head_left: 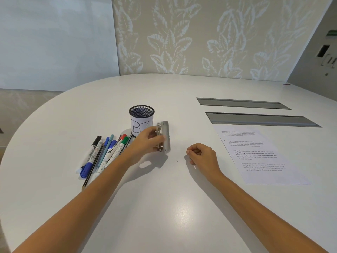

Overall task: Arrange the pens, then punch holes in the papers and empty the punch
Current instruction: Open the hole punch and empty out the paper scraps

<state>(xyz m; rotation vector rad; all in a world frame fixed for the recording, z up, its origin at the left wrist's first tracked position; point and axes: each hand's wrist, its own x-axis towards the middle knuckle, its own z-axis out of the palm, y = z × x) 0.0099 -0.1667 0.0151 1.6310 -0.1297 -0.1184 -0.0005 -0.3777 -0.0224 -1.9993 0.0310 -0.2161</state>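
Observation:
My left hand (145, 141) grips a metal hole punch (165, 136), held on its side just above the white table (164, 198). My right hand (201, 155) rests on the table to the right of the punch, its fingers curled shut with nothing visible in them. A bundle of pens and markers (104, 154) lies on the table at the left. Behind my left hand stands a black mesh pen cup (141, 118) with a paper label reading "BT"; it looks empty. A printed paper sheet (259, 156) lies flat at the right.
Two grey slots (255, 111) are set into the tabletop at the far right. A few tiny dark specks (176, 161) lie on the table between my hands. A leaf-patterned wall stands behind the table.

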